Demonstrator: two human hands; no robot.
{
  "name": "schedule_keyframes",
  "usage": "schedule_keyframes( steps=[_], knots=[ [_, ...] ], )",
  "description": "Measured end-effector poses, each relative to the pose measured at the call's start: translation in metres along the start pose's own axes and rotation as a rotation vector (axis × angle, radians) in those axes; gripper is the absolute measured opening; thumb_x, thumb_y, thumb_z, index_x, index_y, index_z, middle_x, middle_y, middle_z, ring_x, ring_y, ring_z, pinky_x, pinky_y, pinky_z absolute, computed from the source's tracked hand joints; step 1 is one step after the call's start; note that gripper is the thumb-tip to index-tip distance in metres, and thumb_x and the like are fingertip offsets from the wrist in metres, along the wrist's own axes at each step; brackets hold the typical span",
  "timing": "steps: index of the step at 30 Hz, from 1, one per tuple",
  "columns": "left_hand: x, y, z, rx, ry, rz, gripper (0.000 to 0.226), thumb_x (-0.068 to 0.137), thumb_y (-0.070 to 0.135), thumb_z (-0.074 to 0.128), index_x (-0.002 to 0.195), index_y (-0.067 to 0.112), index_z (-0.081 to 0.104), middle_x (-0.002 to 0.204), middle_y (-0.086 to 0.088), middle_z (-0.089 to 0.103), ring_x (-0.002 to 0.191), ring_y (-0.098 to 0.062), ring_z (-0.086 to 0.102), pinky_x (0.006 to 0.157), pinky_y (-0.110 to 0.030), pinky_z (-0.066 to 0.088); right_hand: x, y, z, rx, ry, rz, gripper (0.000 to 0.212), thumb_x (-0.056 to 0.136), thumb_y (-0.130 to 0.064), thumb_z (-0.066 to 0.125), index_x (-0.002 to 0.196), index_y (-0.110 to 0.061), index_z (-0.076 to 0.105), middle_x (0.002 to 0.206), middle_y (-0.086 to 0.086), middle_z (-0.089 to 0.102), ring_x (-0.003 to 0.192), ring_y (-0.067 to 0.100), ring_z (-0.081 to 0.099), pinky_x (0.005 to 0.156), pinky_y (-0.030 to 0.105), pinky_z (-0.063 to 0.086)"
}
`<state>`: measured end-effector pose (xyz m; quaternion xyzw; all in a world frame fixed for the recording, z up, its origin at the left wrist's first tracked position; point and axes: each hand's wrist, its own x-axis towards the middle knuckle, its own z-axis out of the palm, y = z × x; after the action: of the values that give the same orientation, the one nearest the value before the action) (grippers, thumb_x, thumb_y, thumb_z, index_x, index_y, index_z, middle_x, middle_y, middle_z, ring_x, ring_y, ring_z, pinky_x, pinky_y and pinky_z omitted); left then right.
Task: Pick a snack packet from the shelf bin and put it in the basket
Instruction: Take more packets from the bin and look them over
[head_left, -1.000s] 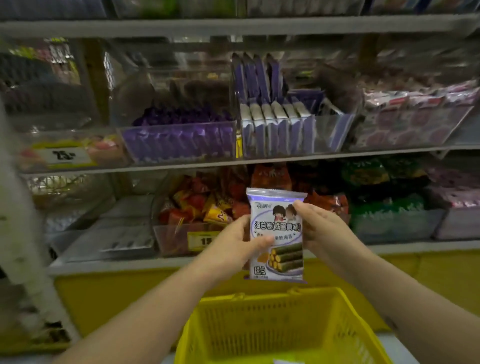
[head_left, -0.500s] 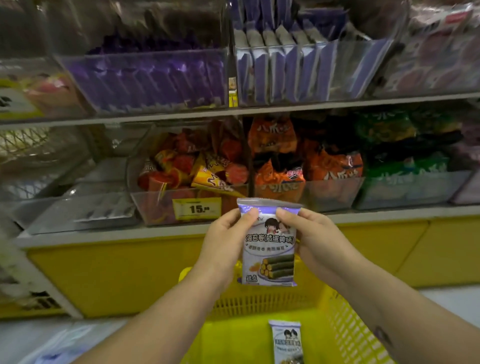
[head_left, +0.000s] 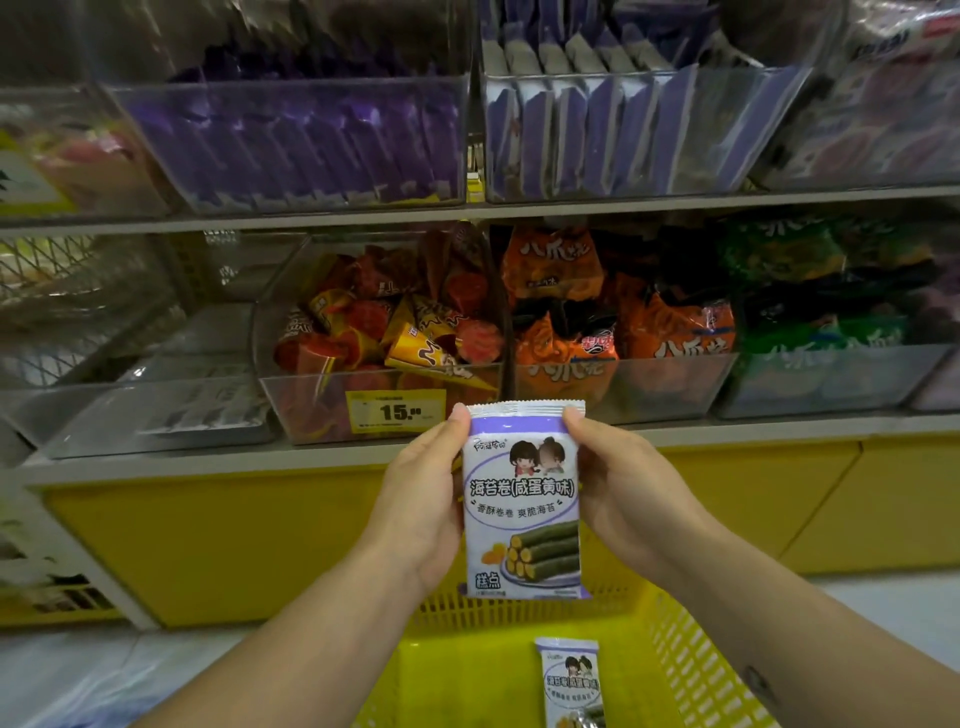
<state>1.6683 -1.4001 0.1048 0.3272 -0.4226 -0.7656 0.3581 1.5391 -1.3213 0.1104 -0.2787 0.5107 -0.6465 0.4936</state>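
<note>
Pick is done: packet (head_left: 524, 499) is out of the bin (head_left: 623, 135), which sits above the hands w/ what look like matching purple-white packs, prob. the source. The packet is upright, label facing the camera, clamped between both hands: left hand (head_left: 421, 499) grips its left edge w/ fingertips at the top corner, right hand (head_left: 628, 493) does the same on the right edge. It hangs above the basket (head_left: 691, 670), which is directly below the hands, not yet inside. Left to do: lower and let go. A 2nd packet (head_left: 571, 680) already lies in the basket.

Vs 1 s ago: the packet was up in front of the orange snacks, w/ the left hand lower on its side. Now it is down by the shelf edge, nearer the basket, both hands gripping up at the top corners. Vs 0.5 s ago: little change.
</note>
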Motion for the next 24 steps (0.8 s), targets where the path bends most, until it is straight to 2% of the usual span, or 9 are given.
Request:
schedule_keyframes(
  steps=[3,6,10,12,15,18,20,22,24],
  knots=[
    [-0.003,0.002,0.002,0.001,-0.002,0.003,0.037,0.093,0.035,0.054,0.108,0.005,0.069,0.102,-0.02,0.073,0.095,-0.034,0.067,0.085,-0.047,0.056,-0.001,0.0,0.0,0.038,-0.007,0.002,0.04,0.099,-0.035,0.044,0.11,-0.003,0.065,0.105,0.016,0.073,0.1,0.028,0.07,0.086,0.043,0.054],
    [-0.006,0.002,0.005,-0.027,0.0,-0.004,0.034,0.089,0.033,0.057,0.106,0.007,0.07,0.099,-0.017,0.072,0.093,-0.03,0.061,0.097,-0.054,0.047,0.0,-0.002,-0.003,0.031,-0.013,0.011,0.042,0.098,-0.039,0.044,0.108,-0.006,0.067,0.105,0.014,0.074,0.099,0.027,0.071,0.083,0.041,0.055],
    [-0.004,0.009,0.002,-0.07,0.03,-0.01,0.048,0.084,0.037,0.058,0.117,0.004,0.066,0.111,-0.021,0.07,0.093,-0.03,0.064,0.081,-0.044,0.056,-0.005,-0.014,-0.013,-0.307,-0.202,0.041,0.041,0.085,-0.054,0.058,0.113,-0.025,0.069,0.114,0.001,0.072,0.109,0.02,0.066,0.093,0.041,0.05],
    [-0.001,0.014,-0.002,-0.125,0.023,-0.014,0.059,0.076,0.039,0.059,0.121,0.002,0.063,0.112,-0.02,0.07,0.092,-0.029,0.066,0.076,-0.044,0.058,-0.007,-0.018,-0.02,-0.378,-0.317,0.134,0.041,0.086,-0.048,0.061,0.115,-0.02,0.068,0.118,0.005,0.07,0.111,0.022,0.065,0.088,0.038,0.052],
    [0.001,0.021,-0.008,-0.102,-0.053,-0.075,0.058,0.075,0.04,0.059,0.121,0.005,0.064,0.1,-0.011,0.074,0.088,-0.024,0.07,0.078,-0.044,0.057,-0.01,-0.022,-0.026,-0.317,-0.343,0.209,0.043,0.086,-0.038,0.058,0.113,-0.006,0.068,0.115,0.014,0.07,0.104,0.023,0.068,0.074,0.031,0.057],
    [-0.001,0.024,-0.013,0.084,-0.201,-0.213,0.048,0.078,0.032,0.061,0.122,0.014,0.063,0.116,-0.009,0.071,0.101,-0.025,0.065,0.089,-0.049,0.051,-0.009,-0.023,-0.027,-0.21,-0.272,0.227,0.039,0.082,-0.034,0.057,0.107,-0.008,0.071,0.112,0.014,0.071,0.103,0.022,0.068,0.086,0.04,0.058],
    [-0.004,0.022,-0.014,0.127,-0.306,-0.278,0.041,0.081,0.023,0.061,0.121,0.016,0.063,0.121,-0.013,0.068,0.105,-0.028,0.064,0.085,-0.051,0.053,-0.006,-0.024,-0.029,-0.129,-0.227,0.249,0.043,0.084,-0.032,0.055,0.116,-0.006,0.066,0.117,0.016,0.069,0.113,0.028,0.064,0.095,0.046,0.052],
    [-0.006,0.02,-0.013,0.108,-0.37,-0.307,0.044,0.079,0.017,0.062,0.123,0.014,0.062,0.121,-0.015,0.068,0.11,-0.033,0.064,0.078,-0.049,0.058,-0.005,-0.025,-0.03,-0.088,-0.197,0.27,0.047,0.085,-0.031,0.053,0.123,-0.005,0.061,0.122,0.018,0.066,0.12,0.033,0.059,0.099,0.052,0.048],
    [-0.007,0.019,-0.012,0.085,-0.396,-0.312,0.047,0.078,0.013,0.061,0.125,0.011,0.06,0.122,-0.017,0.067,0.118,-0.037,0.06,0.082,-0.05,0.057,-0.005,-0.025,-0.03,-0.07,-0.186,0.281,0.048,0.086,-0.031,0.053,0.125,-0.004,0.058,0.125,0.02,0.064,0.121,0.035,0.058,0.104,0.056,0.043]
  ],
)
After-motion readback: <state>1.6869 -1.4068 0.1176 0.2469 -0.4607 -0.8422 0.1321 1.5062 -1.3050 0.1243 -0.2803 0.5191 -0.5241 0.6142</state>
